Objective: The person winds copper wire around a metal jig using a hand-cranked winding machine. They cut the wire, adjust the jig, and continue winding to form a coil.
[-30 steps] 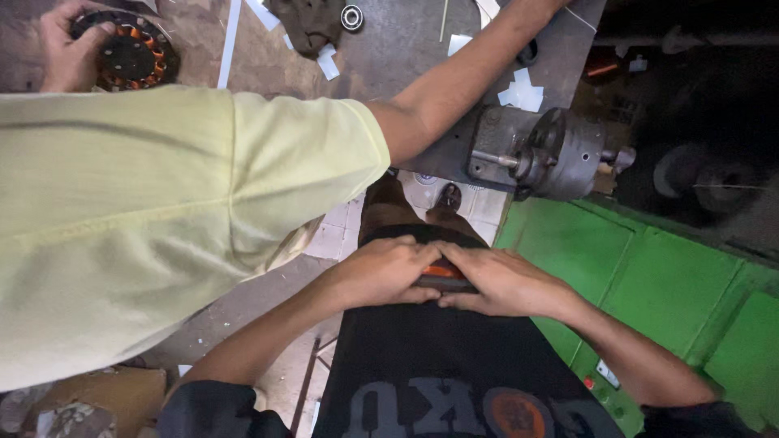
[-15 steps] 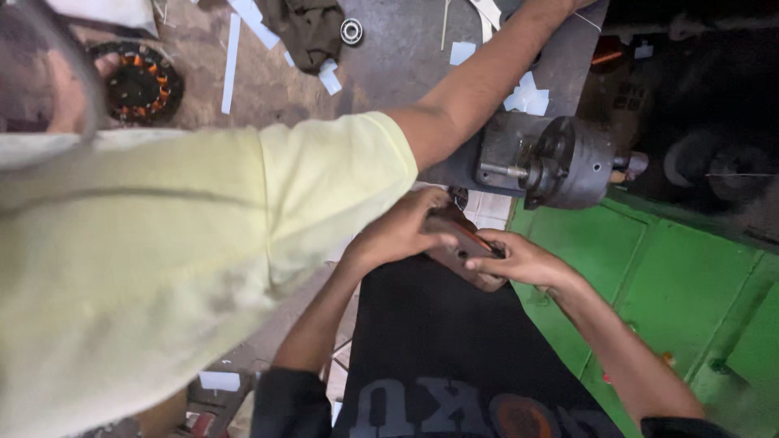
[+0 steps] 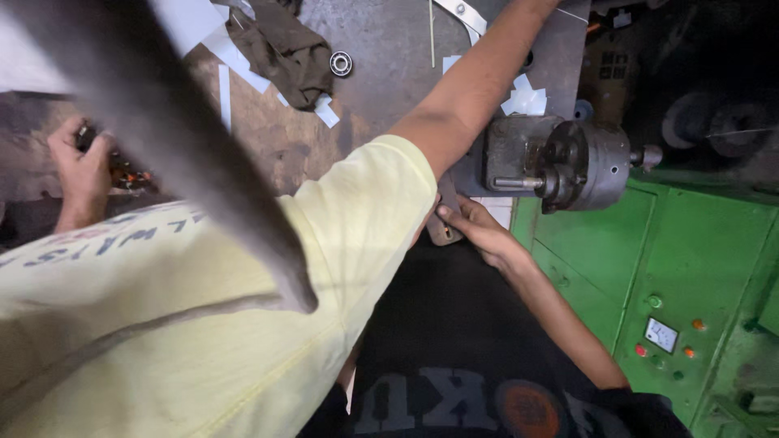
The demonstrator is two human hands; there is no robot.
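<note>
Small dark part (image 3: pixel 445 231) pinched in right hand (image 3: pixel 479 231) beside grey motor (image 3: pixel 560 162)

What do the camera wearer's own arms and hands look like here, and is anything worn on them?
Only the right hand and its forearm show clearly: both bare, with no glove, watch or ring visible. A dark sleeve ends near the elbow, matching the black shirt with printed lettering. The left hand is hidden behind a co-worker's pale yellow shirt; that co-worker's bare arm crosses above.

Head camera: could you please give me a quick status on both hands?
Right hand grips a small dark part below the grey metal chuck. Left hand hidden. Co-worker's yellow sleeve and arm block the view.
</note>
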